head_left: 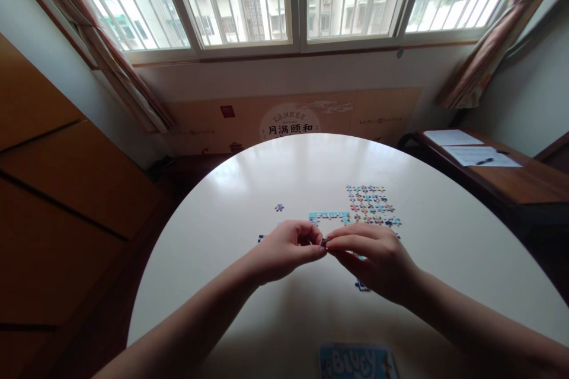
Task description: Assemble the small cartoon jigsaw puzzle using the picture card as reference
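Between the fingertips of both my hands is a small dark jigsaw puzzle piece (324, 243). My left hand (284, 251) pinches it from the left with thumb and fingers. From the other side, the fingers of my right hand (377, 257) close on it too. Just beyond the hands lies a joined light-blue puzzle section (329, 215), its nearer part hidden by my hands. Loose puzzle pieces (368, 208) lie in rows to the right of it. A single piece (278, 208) sits apart on the left, and a dark-blue piece (362, 286) lies below my right hand.
The round white table (200, 272) carries everything. Near its front is a blue box or card marked "BLUEY" (358, 361). Another piece (261, 238) shows beside my left wrist. On the right, a wooden desk (533, 183) holds papers (482, 157) and a pen. Windows are behind.
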Tool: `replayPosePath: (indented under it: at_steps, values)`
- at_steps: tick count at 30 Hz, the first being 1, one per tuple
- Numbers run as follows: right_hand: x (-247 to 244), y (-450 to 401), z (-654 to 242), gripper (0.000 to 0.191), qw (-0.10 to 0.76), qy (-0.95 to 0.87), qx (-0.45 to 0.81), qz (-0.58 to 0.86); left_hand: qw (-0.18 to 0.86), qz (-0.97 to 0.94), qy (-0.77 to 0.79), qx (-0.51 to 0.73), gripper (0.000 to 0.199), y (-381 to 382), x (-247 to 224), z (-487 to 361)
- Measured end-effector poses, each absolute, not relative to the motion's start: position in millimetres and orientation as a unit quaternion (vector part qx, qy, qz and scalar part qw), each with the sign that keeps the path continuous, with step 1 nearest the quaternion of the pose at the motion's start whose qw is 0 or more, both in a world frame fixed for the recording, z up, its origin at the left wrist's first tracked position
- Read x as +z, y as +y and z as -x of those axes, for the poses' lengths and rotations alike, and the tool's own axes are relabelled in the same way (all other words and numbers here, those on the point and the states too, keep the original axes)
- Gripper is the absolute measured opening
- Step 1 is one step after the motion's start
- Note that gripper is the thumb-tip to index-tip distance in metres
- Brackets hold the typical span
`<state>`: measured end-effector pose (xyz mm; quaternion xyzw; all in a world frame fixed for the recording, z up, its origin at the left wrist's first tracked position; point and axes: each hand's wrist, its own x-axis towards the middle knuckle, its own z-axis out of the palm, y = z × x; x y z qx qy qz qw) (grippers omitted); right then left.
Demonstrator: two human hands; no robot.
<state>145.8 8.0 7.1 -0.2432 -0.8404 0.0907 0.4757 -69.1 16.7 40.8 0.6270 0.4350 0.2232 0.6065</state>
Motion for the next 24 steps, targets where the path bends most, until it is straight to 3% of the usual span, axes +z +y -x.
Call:
replayPosePath:
  at_steps: [4,19,24]
  values:
    - [3.7,11.3,-146.9,0.014,0.464,-0.846,0.096,0.245,0.565,-0.654,0.461,0.201,0.019,17.5,41.1,69.4]
    - [-1.5,10.1,-149.0,0.014,0.432,-0.846,0.121,0.290,0.566,-0.683,0.437,0.149,0.026,26.7,46.5,83.1]
    - [2.8,10.4,-147.4,0.006,0.419,-0.862,0.122,0.257,0.576,-0.671,0.444,0.144,0.025,28.3,42.0,81.7]
